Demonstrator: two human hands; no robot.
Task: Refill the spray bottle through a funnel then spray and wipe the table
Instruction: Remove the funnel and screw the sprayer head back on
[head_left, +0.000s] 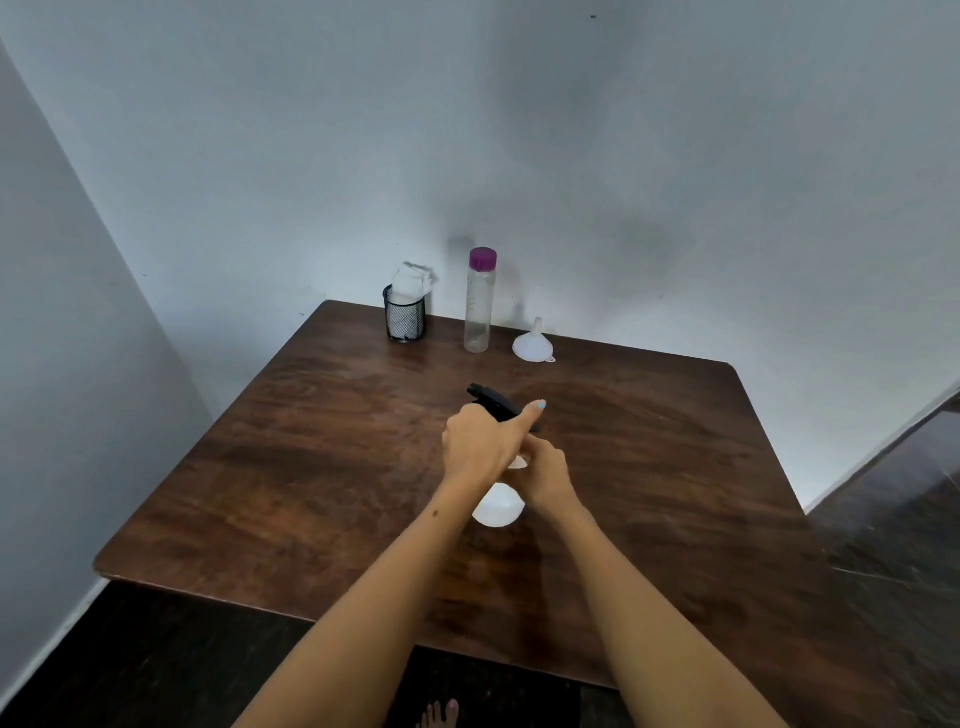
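Observation:
A white spray bottle (497, 505) with a black trigger head (493, 400) stands near the middle of the brown wooden table (311, 467). My left hand (480, 441) is wrapped around the black head from above, thumb stretched out to the right. My right hand (548, 470) grips the bottle's neck just below it, and both hands hide the neck. Against the far wall stand a clear bottle with a purple cap (480, 301) and, to its right, a white funnel (532, 341) resting mouth down.
A black mesh cup (404, 314) stuffed with white cloths stands at the table's far left corner. Walls close in behind and to the left. Dark floor lies to the right and below, with a bare foot (439, 714) under the near edge.

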